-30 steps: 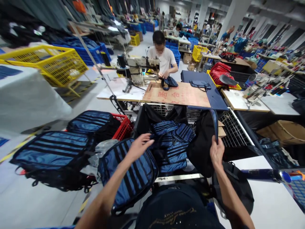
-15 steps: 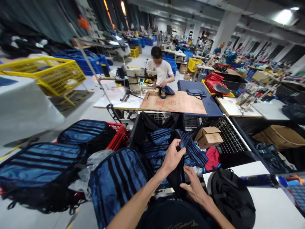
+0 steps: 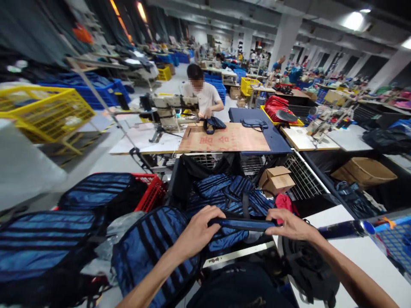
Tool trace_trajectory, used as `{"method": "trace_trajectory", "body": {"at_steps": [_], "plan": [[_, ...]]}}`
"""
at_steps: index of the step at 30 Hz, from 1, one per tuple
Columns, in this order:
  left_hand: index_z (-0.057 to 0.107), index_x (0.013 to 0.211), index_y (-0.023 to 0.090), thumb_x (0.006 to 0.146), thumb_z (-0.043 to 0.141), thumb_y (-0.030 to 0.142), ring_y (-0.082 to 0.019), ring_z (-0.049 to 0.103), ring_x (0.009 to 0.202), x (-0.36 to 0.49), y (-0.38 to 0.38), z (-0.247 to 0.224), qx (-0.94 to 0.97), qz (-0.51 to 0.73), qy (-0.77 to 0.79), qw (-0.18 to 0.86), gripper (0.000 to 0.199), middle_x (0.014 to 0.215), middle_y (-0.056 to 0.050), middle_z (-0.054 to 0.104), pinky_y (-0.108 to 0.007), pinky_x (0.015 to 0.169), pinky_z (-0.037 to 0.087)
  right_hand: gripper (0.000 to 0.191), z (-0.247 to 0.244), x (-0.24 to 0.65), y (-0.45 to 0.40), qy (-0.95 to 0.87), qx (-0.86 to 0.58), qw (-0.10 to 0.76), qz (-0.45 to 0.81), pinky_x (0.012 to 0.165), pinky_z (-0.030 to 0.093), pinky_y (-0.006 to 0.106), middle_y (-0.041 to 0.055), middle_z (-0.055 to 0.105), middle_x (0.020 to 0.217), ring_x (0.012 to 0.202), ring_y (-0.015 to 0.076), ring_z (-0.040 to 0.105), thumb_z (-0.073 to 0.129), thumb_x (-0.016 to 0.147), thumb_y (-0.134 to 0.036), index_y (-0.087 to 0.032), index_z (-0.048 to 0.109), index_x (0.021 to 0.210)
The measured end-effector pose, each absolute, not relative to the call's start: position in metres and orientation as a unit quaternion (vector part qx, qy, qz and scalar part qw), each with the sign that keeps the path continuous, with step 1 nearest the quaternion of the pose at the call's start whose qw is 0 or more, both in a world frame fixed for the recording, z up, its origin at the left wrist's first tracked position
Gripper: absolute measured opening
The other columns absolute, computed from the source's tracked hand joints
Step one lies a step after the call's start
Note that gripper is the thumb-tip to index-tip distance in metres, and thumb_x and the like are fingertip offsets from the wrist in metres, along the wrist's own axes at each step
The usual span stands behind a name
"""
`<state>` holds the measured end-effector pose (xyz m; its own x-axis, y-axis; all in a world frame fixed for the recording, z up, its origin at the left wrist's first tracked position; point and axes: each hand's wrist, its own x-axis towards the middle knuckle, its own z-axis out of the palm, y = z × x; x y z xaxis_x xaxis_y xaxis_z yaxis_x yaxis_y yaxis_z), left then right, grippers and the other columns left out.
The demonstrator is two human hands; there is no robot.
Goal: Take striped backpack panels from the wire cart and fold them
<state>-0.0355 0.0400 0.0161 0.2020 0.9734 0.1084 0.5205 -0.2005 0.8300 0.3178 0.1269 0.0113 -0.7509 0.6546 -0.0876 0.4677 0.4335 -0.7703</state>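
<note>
A narrow blue-and-black fabric bag piece (image 3: 245, 223) is stretched level between my two hands. My left hand (image 3: 204, 226) grips its left end, thumb below and fingers over the top. At the other end my right hand (image 3: 289, 224) pinches it between thumb and fingers. Behind and below it, several blue fabric pieces with black stripes (image 3: 212, 188) lie heaped in a black-lined bin (image 3: 180, 175). A blue backpack with black stripes (image 3: 150, 248) leans beside my left forearm. Dark cloth (image 3: 240, 286) lies right in front of me.
More striped backpacks (image 3: 48, 235) rest by a red crate (image 3: 150, 192) at left. A cardboard box (image 3: 276, 180) sits at the bin's right. A black round bag (image 3: 311, 269) lies on a white tabletop (image 3: 356, 252). Across from me a person (image 3: 204, 96) works at a sewing machine (image 3: 175, 109).
The fabric piece, upright and folded between my hands before, is now turned level and pulled out lengthwise. My hands have moved apart, left and right. The view has shifted slightly rightward.
</note>
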Motion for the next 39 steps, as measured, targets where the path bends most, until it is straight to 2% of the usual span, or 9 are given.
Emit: {"method": "trace_trajectory", "body": {"at_steps": [4,7,11,15,19,23,28,31,39], "plan": [[0.068,0.106,0.026,0.087,0.052,0.003,-0.023,0.066,0.101,-0.066,0.049,-0.010,0.732,0.309,0.594,0.126,0.034,0.104,-0.003,0.074,-0.033,0.088,0.054,0.037,-0.004,0.301,0.111,-0.824,-0.326,0.128,0.446,0.086,0.058,0.033,0.0030,0.076,0.105,0.096,0.0243,0.071,0.080,0.093,-0.060,-0.026,0.074,0.105],[0.064,0.129,0.024,0.097,0.053,0.004,-0.023,0.068,0.106,-0.074,0.053,-0.024,0.762,0.208,0.610,-0.061,0.040,0.111,-0.006,0.075,-0.030,0.077,0.055,0.035,-0.008,0.295,0.120,-0.842,-0.328,0.180,0.388,0.092,0.060,0.035,0.0076,0.078,0.115,0.106,0.0272,0.074,0.075,0.098,-0.059,-0.026,0.074,0.111],[0.060,0.135,0.022,0.108,0.050,0.012,-0.016,0.069,0.079,-0.073,0.056,-0.031,0.783,0.126,0.576,-0.199,0.030,0.096,-0.004,0.070,-0.026,0.057,0.044,0.027,-0.018,0.297,0.154,-0.894,-0.328,0.260,0.162,0.074,0.055,0.030,0.0049,0.076,0.095,0.083,0.0224,0.073,0.063,0.107,-0.050,-0.024,0.071,0.105],[0.063,0.123,0.018,0.108,0.050,0.012,-0.014,0.064,0.069,-0.062,0.060,-0.024,0.771,0.164,0.546,-0.283,0.021,0.082,0.000,0.064,-0.027,0.056,0.040,0.018,-0.034,0.308,0.192,-0.872,-0.334,0.328,-0.145,0.063,0.044,0.029,0.0070,0.077,0.088,0.077,0.0221,0.071,0.064,0.105,-0.036,-0.020,0.072,0.099],[0.065,0.114,0.019,0.106,0.054,0.011,-0.013,0.058,0.064,-0.056,0.060,-0.010,0.745,0.211,0.511,-0.374,0.016,0.076,0.002,0.060,-0.028,0.058,0.040,0.015,-0.030,0.322,0.215,-0.831,-0.331,0.355,-0.272,0.057,0.036,0.028,0.0052,0.073,0.074,0.070,0.0204,0.067,0.074,0.095,-0.029,-0.021,0.069,0.083],[0.065,0.118,0.019,0.106,0.053,0.010,-0.012,0.059,0.064,-0.061,0.054,-0.002,0.727,0.222,0.531,-0.374,0.020,0.078,0.002,0.060,-0.026,0.055,0.039,0.017,-0.010,0.319,0.206,-0.837,-0.337,0.377,-0.211,0.061,0.043,0.029,0.0071,0.079,0.087,0.074,0.0214,0.071,0.072,0.096,-0.031,-0.023,0.065,0.083],[0.066,0.121,0.018,0.106,0.045,0.005,-0.013,0.065,0.072,-0.077,0.049,-0.005,0.709,0.189,0.601,-0.318,0.028,0.089,-0.002,0.067,-0.027,0.057,0.045,0.024,-0.018,0.293,0.160,-0.910,-0.279,0.275,0.134,0.071,0.056,0.032,0.0044,0.075,0.093,0.079,0.0221,0.073,0.068,0.102,-0.048,-0.027,0.059,0.094],[0.067,0.118,0.018,0.107,0.046,0.007,-0.013,0.064,0.069,-0.077,0.046,-0.010,0.711,0.167,0.601,-0.326,0.026,0.084,-0.001,0.066,-0.027,0.055,0.042,0.036,-0.042,0.284,0.147,-0.874,-0.349,0.245,0.234,0.076,0.060,0.037,0.0062,0.075,0.098,0.084,0.0258,0.075,0.067,0.101,-0.059,-0.026,0.059,0.112],[0.068,0.120,0.015,0.106,0.046,0.007,-0.013,0.064,0.064,-0.042,0.040,-0.021,0.753,0.149,0.596,-0.235,0.027,0.085,-0.002,0.066,-0.027,0.051,0.040,0.049,-0.042,0.302,0.179,-0.803,-0.568,0.181,0.005,0.057,0.050,0.044,0.0151,0.076,0.090,0.070,0.0367,0.071,0.042,0.103,-0.064,-0.024,0.067,0.114]]}}
